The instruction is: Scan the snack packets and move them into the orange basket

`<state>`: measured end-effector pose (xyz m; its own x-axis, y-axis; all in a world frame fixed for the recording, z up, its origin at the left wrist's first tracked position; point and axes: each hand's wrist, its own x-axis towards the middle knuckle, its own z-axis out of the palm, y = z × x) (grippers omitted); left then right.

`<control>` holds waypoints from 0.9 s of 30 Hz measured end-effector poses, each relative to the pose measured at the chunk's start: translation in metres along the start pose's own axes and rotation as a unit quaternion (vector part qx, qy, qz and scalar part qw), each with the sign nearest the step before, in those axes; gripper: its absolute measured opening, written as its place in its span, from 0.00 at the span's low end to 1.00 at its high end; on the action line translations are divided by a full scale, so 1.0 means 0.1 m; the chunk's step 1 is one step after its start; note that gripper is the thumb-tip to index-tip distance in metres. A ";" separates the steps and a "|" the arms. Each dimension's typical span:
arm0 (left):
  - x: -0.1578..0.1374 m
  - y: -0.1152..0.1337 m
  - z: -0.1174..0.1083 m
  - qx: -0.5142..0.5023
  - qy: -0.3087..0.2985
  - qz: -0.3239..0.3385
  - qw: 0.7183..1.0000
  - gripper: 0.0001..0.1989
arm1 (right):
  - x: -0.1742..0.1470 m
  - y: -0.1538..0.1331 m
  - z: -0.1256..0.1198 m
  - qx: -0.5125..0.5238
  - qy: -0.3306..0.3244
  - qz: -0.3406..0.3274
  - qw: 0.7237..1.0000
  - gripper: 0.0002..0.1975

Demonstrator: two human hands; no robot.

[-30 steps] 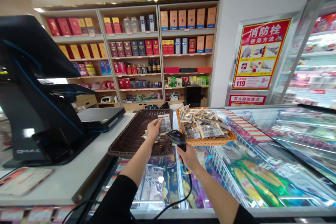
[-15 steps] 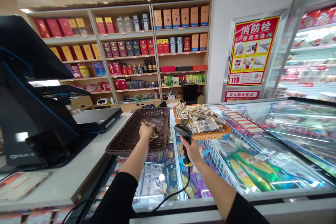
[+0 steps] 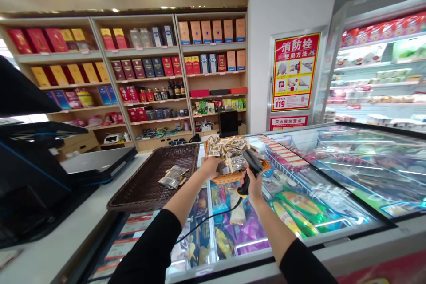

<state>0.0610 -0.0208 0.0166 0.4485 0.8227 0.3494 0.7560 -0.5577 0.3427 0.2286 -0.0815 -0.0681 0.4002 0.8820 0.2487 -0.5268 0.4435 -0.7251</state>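
My left hand (image 3: pixel 211 167) reaches over the left rim of the orange wicker basket (image 3: pixel 229 179), against the small snack packets (image 3: pixel 237 144) heaped inside. Its fingertips are hidden, so I cannot tell whether they grip a packet. My right hand (image 3: pixel 254 184) is wrapped round the handle of a black barcode scanner (image 3: pixel 253 162), whose head hangs over the basket's front right part. From the scanner a black cable runs down to the left. Several similar packets (image 3: pixel 173 177) lie in a small pile in the dark brown wicker basket (image 3: pixel 140 184) on the left.
Both baskets rest on the glass-topped freezer (image 3: pixel 299 164), with packaged goods below the glass. A counter (image 3: pixel 56 226) with a flat scale (image 3: pixel 100 163) and a dark terminal (image 3: pixel 29 177) stands at left. Behind are shelves (image 3: pixel 146 51) of boxes and bottles.
My left hand has left the brown basket, where packets now lie, and moved right to the orange basket. My right hand still holds the scanner. The view has turned slightly right.
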 end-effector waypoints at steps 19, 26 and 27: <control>-0.60 -0.71 -0.39 -0.486 0.173 -0.251 0.819 0.18 | -0.41 0.03 0.42 -0.062 -0.189 0.098 0.975 0.18; -0.80 -0.80 -0.36 -0.508 0.176 -0.262 0.802 0.20 | -0.62 0.30 0.74 -0.192 -0.261 0.145 0.935 0.17; -0.79 -0.79 -0.36 -0.513 0.173 -0.260 0.800 0.20 | -0.64 0.31 0.73 -0.206 -0.261 0.142 0.932 0.17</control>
<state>-0.0513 -0.0453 -0.0069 -0.0926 0.9918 0.0880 -0.0707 -0.0947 0.9930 0.1318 -0.1121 -0.0592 -0.1872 0.9599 0.2089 -0.1794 0.1757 -0.9680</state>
